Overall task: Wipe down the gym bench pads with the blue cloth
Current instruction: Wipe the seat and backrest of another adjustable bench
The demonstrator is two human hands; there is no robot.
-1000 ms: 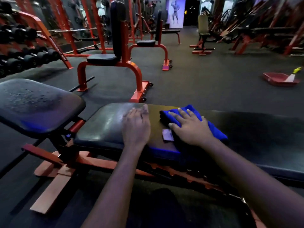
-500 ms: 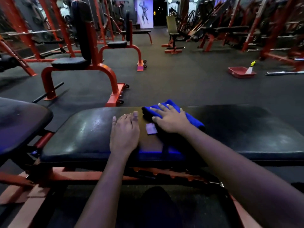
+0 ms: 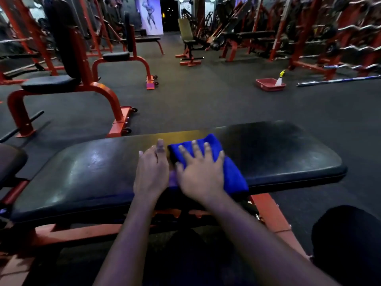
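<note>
A long black bench pad [image 3: 82, 178] on a red frame runs across in front of me. A folded blue cloth [image 3: 233, 174] lies on the pad near its middle. My right hand [image 3: 201, 172] presses flat on the cloth with fingers spread. Just left of it, my left hand [image 3: 151, 172] rests flat on the bare pad, fingers straight and together. A second black pad [image 3: 10, 159] of the same bench shows at the left edge.
A red seated bench [image 3: 61, 87] stands on the floor beyond the pad to the left. A red tray [image 3: 268, 84] with a spray bottle [image 3: 280, 79] sits on the dark floor at the right. Racks and machines line the back.
My view has swung right along the bench, so the left pad has nearly left the frame. My right hand has slid the cloth nearer to my left hand.
</note>
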